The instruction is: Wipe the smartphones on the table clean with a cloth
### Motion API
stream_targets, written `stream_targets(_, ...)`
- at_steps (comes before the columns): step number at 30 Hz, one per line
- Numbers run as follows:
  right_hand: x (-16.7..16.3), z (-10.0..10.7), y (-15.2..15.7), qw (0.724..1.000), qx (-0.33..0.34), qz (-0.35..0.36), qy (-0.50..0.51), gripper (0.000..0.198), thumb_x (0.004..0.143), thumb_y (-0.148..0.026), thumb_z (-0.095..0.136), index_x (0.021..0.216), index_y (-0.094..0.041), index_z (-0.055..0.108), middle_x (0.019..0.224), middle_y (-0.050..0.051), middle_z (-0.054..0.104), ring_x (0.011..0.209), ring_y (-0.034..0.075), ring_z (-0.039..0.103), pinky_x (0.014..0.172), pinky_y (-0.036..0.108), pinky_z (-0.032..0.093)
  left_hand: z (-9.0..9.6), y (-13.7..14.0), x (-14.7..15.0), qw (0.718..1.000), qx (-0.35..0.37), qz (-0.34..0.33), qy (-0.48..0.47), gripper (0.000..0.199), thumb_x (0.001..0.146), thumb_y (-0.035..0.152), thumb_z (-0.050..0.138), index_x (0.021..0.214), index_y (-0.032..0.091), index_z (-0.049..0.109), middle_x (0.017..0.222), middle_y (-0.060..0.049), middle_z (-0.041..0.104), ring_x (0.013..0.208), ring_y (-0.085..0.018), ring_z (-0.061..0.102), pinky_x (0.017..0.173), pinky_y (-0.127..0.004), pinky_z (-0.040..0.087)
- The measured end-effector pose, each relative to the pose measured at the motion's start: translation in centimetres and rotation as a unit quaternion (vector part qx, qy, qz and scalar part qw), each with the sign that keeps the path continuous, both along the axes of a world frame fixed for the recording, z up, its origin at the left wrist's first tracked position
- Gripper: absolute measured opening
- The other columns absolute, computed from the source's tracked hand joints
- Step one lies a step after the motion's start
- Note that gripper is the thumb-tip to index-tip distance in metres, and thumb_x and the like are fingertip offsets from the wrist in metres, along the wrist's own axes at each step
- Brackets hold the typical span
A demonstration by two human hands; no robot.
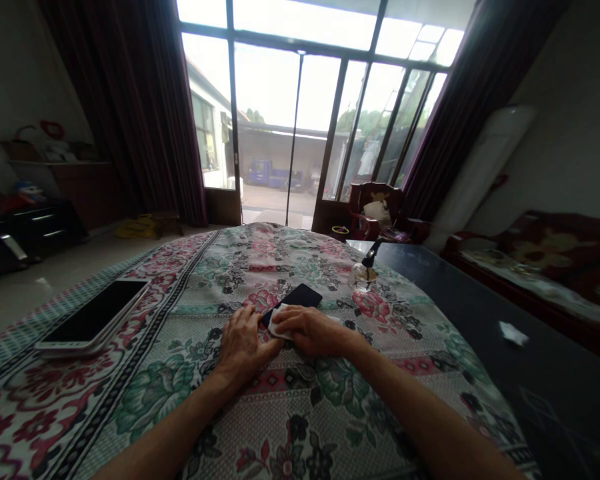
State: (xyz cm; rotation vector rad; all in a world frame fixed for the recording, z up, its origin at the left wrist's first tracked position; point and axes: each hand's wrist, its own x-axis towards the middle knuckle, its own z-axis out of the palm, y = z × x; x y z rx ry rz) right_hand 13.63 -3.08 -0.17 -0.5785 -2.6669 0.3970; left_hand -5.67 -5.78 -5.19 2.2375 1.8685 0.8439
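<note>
A dark smartphone (305,295) lies flat on the patterned tablecloth (260,417), slanting away to the right. My left hand (241,340) grips its near left end, the fingers bent along the edge and the thumb stretched toward my other hand. My right hand (310,330) is closed on a folded white tissue (279,327) and presses it onto the phone's near end. Both palms are turned down, and that end of the phone is partly hidden under the tissue and fingers.
A white tablet-like device (96,313) with a dark screen lies at the left. Beyond my right hand stands a small clear bottle (363,277) with a black top. A crumpled white tissue (513,333) rests on the dark table (540,393) at the right.
</note>
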Motion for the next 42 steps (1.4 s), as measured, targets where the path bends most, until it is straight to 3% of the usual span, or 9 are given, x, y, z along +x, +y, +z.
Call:
stream_targets(7,0.3,-0.5,-0.2,0.999,0.008,-0.030,0.018,0.041,0.084,-0.002,0.044,0.112,-0.022,0.065,0.122,0.004,0.064,0.117,0.015,0.055,0.108,0.035,0.038,0.0,0.1,-0.1,1.000,-0.005,-0.008,0.011,0.055,0.072,0.049,0.064,0.113,0.013,0.065,0.138,-0.019,0.052,0.132,-0.036,0.043,0.107,-0.050,0.037)
stream_targets(14,1.3,0.2,0.3,0.999,-0.017,-0.023,-0.031,0.046,0.073,0.002,0.046,0.103,-0.023,0.070,0.122,0.003,0.067,0.117,0.015,0.058,0.106,0.035,0.040,-0.1,0.0,-0.1,1.000,-0.001,-0.012,0.024,0.057,0.074,0.049,0.060,0.118,0.013,0.063,0.140,-0.019,0.051,0.134,-0.036,0.041,0.108,-0.050,0.035)
stream_targets(19,3.0,1.0,0.7,0.996,-0.049,-0.068,-0.042,0.045,0.067,0.004,0.046,0.091,-0.022,0.074,0.113,0.002,0.070,0.106,0.015,0.063,0.098,0.030,0.046,0.0,0.0,0.0,1.000,0.004,-0.007,0.017,0.060,0.073,0.049,0.060,0.120,0.012,0.062,0.140,-0.019,0.051,0.134,-0.037,0.041,0.109,-0.050,0.034)
stream_targets(24,2.1,0.5,0.2,0.995,-0.020,-0.095,-0.010,0.034,0.075,-0.002,0.050,0.094,-0.020,0.072,0.111,0.006,0.070,0.105,0.017,0.063,0.096,0.032,0.047,0.5,-0.1,0.1,1.000,0.002,-0.011,0.018,0.053,0.075,0.039,0.058,0.120,0.011,0.064,0.137,-0.017,0.055,0.132,-0.034,0.044,0.109,-0.049,0.036)
stream_targets(30,-0.8,-1.4,-0.3,0.996,0.058,-0.065,0.017,0.022,0.091,-0.014,0.049,0.100,-0.019,0.069,0.111,0.008,0.068,0.104,0.018,0.059,0.098,0.035,0.043,0.2,0.2,0.1,0.999,-0.007,-0.002,0.036,0.047,0.079,0.026,0.054,0.121,0.008,0.064,0.138,-0.016,0.055,0.132,-0.032,0.044,0.111,-0.045,0.034)
stream_targets(37,0.1,-0.2,-0.2,0.999,0.023,-0.014,-0.024,0.031,0.079,-0.003,0.050,0.093,-0.021,0.071,0.107,0.004,0.070,0.102,0.014,0.061,0.098,0.030,0.043,0.1,0.2,-0.1,0.999,-0.002,-0.010,0.045,0.043,0.080,0.021,0.051,0.119,0.010,0.065,0.137,-0.015,0.056,0.132,-0.031,0.043,0.110,-0.045,0.034)
stream_targets(42,1.7,0.4,0.1,0.996,0.006,-0.090,-0.020,0.036,0.075,-0.002,0.049,0.095,-0.019,0.074,0.108,0.006,0.071,0.103,0.016,0.063,0.096,0.030,0.045,0.3,0.1,0.0,0.999,0.005,-0.017,0.042,0.042,0.080,0.021,0.051,0.117,0.010,0.066,0.135,-0.015,0.057,0.130,-0.031,0.044,0.109,-0.046,0.035)
